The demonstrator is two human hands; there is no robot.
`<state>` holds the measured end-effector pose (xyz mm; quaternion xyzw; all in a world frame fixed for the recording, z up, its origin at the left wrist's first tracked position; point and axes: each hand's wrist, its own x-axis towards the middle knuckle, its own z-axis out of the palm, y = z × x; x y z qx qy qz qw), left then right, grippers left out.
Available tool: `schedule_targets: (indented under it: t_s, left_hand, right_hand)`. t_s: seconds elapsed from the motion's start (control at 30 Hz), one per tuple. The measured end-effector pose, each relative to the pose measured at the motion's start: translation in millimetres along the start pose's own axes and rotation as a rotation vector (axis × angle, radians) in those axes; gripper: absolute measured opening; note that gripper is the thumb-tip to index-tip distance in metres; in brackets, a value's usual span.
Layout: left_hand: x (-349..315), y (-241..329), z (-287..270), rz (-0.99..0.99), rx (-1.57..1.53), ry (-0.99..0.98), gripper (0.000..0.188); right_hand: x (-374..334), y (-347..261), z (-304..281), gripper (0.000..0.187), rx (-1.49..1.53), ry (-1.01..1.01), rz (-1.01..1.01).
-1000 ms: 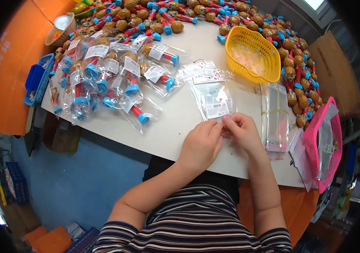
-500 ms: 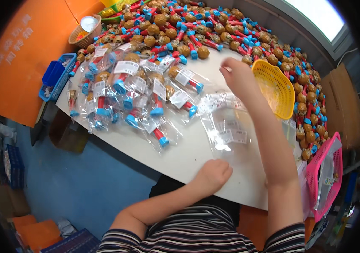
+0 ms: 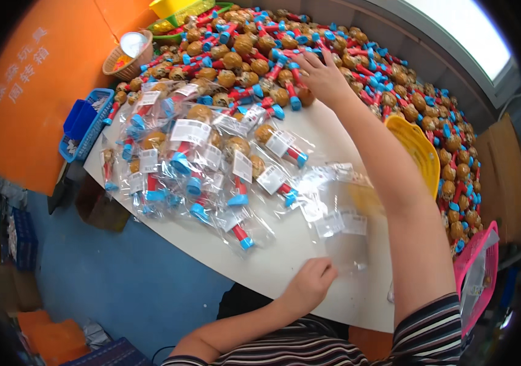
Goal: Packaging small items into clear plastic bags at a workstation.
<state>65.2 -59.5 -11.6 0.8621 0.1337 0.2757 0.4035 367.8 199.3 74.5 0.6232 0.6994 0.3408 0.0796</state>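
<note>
My right hand (image 3: 324,78) reaches to the far pile, fingers spread and holding nothing I can see. Just beneath its fingers are loose toys, each with a brown ball head, a red handle and a blue end; one such toy (image 3: 296,88) lies close by. My left hand (image 3: 310,285) rests near the table's front edge, fingers curled in a loose fist, with nothing showing in it. Beside it lie flat clear plastic bags (image 3: 343,247) with white labels. To the left is a heap of bagged toys (image 3: 190,131), each bag carrying a white label.
A yellow plastic basket (image 3: 436,160) stands behind my right forearm. A pink basket (image 3: 469,268) is at the right edge of the white table (image 3: 208,253). Blue baskets (image 3: 94,134) and a wicker basket (image 3: 146,52) sit at the far left. A cardboard box (image 3: 501,177) is at the right.
My right hand has moved away and left, from beside the yellow basket to the toy pile, and its fingers have spread. The left hand stays curled near the bags. The view has shifted slightly.
</note>
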Motion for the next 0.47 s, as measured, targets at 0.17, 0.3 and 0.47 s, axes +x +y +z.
schedule_targets:
  t_s: [0.17, 0.3, 0.47]
  left_hand:
    - [4, 0, 3, 0.022, 0.021, 0.062, 0.014]
    - [2, 2, 7, 0.074, -0.021, 0.112, 0.016]
    - [1, 4, 9, 0.102, 0.051, 0.161, 0.017]
  right_hand:
    - [-23, 4, 23, 0.038, 0.065, -0.042, -0.013]
    - [-7, 1, 31, 0.035, 0.070, 0.010, 0.010]
    - [12, -2, 45, 0.022, 0.063, -0.090, -0.092]
